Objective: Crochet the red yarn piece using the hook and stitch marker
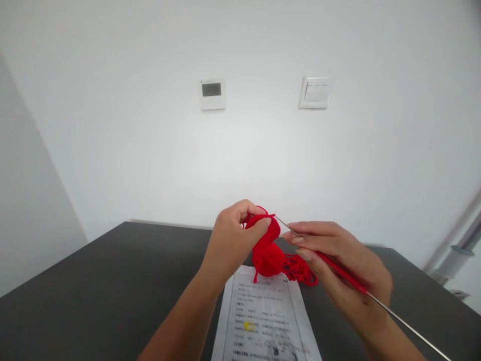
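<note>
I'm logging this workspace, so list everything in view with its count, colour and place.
Walls: apparently 2, white, ahead and left
Thermostat: 1, white, dark screen, on the wall ahead
Switch: 1, white, right of the thermostat
Pipe: 1, grey, right edge
Table: 1, dark grey, below
Paper: 1, white, printed, yellow mark, on the table
Yarn piece: 1, red, above the paper's far end
Yarn ball: 1, red, just below, possibly joined
Loose yarn: 1 tangle, red, right of the ball
Hook: 1, silver and red, tip at the yarn piece
Left grip: 1, bare hand, pinching the yarn piece
Right grip: 1, bare hand, holding the hook
</note>
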The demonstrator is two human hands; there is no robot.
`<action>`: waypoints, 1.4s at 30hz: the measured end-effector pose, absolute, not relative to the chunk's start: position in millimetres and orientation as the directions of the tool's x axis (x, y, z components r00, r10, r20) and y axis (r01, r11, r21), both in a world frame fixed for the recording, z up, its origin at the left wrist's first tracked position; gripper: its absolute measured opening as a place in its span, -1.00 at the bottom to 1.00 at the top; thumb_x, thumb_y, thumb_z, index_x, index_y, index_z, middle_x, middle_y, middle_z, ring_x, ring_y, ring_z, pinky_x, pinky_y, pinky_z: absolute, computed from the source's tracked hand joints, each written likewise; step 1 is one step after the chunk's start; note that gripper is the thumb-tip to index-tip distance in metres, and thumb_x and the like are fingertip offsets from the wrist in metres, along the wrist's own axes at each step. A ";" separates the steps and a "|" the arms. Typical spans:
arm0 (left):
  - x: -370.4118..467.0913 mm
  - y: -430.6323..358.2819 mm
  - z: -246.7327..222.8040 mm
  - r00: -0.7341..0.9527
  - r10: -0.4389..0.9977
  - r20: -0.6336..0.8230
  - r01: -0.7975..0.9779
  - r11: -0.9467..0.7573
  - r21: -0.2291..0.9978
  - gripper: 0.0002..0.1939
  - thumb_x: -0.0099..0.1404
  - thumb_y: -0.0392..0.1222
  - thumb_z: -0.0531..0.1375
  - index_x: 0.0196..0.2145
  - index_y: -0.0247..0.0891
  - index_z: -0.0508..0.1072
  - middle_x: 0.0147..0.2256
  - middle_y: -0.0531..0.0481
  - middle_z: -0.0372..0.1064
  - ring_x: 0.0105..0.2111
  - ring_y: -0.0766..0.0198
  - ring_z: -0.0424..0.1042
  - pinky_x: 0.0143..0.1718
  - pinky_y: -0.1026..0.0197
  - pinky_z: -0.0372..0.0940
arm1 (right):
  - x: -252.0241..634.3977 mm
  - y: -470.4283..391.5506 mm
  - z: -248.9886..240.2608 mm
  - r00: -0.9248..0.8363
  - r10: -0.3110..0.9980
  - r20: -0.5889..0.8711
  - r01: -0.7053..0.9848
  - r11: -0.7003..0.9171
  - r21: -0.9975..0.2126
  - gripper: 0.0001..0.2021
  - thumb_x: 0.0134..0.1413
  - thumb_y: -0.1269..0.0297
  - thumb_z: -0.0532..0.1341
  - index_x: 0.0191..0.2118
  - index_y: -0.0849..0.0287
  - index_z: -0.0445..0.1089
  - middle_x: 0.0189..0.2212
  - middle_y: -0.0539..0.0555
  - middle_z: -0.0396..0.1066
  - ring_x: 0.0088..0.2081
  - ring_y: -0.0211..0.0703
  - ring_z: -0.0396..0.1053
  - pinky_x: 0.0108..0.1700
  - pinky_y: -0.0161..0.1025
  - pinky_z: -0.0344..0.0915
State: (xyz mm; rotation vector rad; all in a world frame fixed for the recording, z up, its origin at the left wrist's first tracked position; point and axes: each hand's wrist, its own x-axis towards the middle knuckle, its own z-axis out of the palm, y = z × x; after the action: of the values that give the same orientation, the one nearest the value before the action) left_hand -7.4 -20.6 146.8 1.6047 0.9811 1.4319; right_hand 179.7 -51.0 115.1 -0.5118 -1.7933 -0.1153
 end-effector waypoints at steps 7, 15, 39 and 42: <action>-6.1 -21.8 151.7 0.116 0.930 0.348 -0.128 -0.334 0.934 -0.90 0.03 -0.27 0.34 -0.49 -0.26 0.47 -0.51 0.08 0.50 -0.53 0.36 0.39 -0.48 0.33 0.26 | 178.3 -53.4 121.1 -0.181 0.301 0.936 0.353 0.909 -0.224 -0.79 0.13 0.51 0.34 -0.20 0.05 0.60 -0.14 0.11 0.63 -0.22 -0.09 0.64 -0.18 -0.21 0.61; -8.9 -20.5 153.9 0.169 0.946 0.277 -0.280 -0.224 0.934 -0.82 -0.05 -0.25 0.40 -0.52 -0.27 0.45 -0.55 0.08 0.49 -0.58 0.39 0.38 -0.51 0.33 0.23 | 184.2 -50.9 122.6 -0.199 0.321 0.926 0.289 0.922 -0.257 -0.80 0.11 0.51 0.34 -0.23 0.04 0.61 -0.16 0.08 0.65 -0.25 -0.11 0.64 -0.19 -0.24 0.61; -12.6 -20.0 154.4 0.293 0.922 0.252 -0.396 -0.123 0.910 -0.86 -0.02 -0.26 0.41 -0.54 -0.29 0.50 -0.59 0.07 0.49 -0.62 0.41 0.39 -0.57 0.37 0.20 | 187.6 -47.5 124.4 -0.235 0.332 0.914 0.200 0.936 -0.289 -0.81 0.17 0.48 0.33 -0.20 0.03 0.62 -0.15 0.08 0.65 -0.21 -0.09 0.65 -0.18 -0.21 0.63; -13.1 -20.5 155.0 0.329 0.914 0.238 -0.416 -0.086 0.905 -0.87 -0.02 -0.26 0.41 -0.54 -0.29 0.52 -0.61 0.08 0.47 -0.64 0.42 0.37 -0.60 0.38 0.18 | 188.6 -48.2 126.6 -0.239 0.331 0.913 0.192 0.938 -0.289 -0.80 0.17 0.47 0.33 -0.19 0.02 0.63 -0.15 0.10 0.66 -0.21 -0.06 0.65 -0.19 -0.17 0.63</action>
State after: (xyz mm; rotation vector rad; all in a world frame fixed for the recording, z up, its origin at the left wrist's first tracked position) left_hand -13.1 -20.5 155.0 1.1800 0.5525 1.2055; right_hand 188.6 -48.2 126.6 -0.3868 -1.8244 0.1356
